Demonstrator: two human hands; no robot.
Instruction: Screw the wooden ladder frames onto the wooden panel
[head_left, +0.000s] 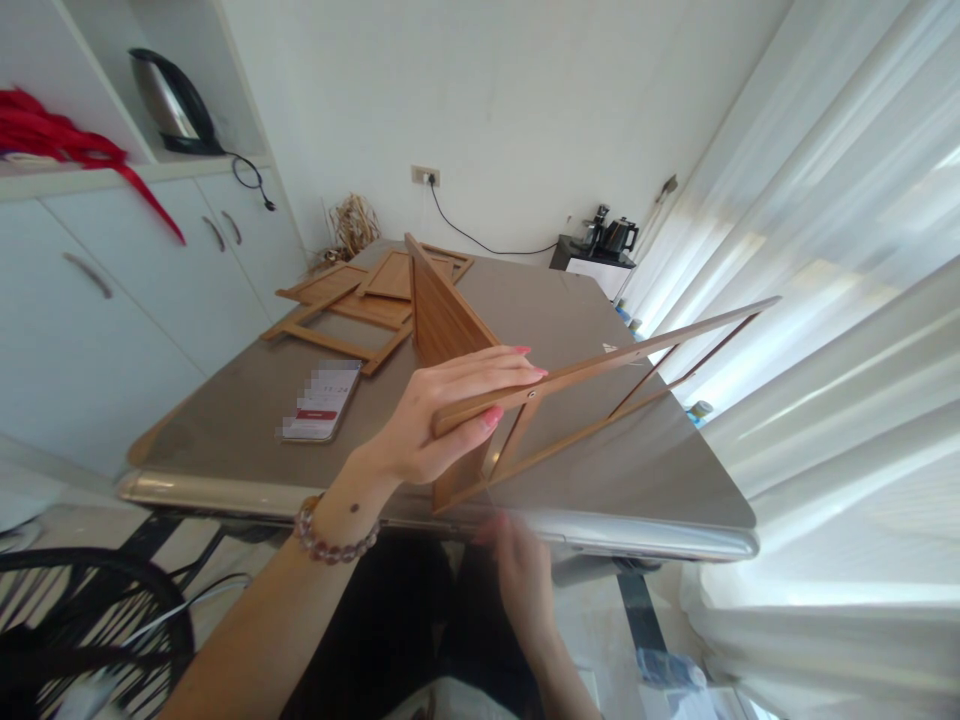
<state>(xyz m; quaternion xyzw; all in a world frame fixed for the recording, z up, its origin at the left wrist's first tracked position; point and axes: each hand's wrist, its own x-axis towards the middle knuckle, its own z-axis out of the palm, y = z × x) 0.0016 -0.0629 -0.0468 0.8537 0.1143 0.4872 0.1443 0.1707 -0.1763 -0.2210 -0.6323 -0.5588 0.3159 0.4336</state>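
My left hand (450, 405) grips the near end of a wooden side frame (592, 368), with the thumb below the upper rail and the fingers over it. This frame has two long rails joined by several crossbars, and it stands on its edge, reaching to the right. A screw head shows in the rail just past my fingertips. Behind the hand a wooden panel (442, 312) stands upright, meeting the frame near its close end; the joint is partly hidden. My right hand (519, 565) is below the table's front edge, smeared by motion, and its fingers cannot be made out.
More wooden frames and panels (337, 305) lie at the table's back left. A phone (322, 400) rests on the grey table (225, 420). White curtains (825, 420) hang at the right; a black chair (97, 600) stands lower left. A kettle (172, 105) sits on a shelf.
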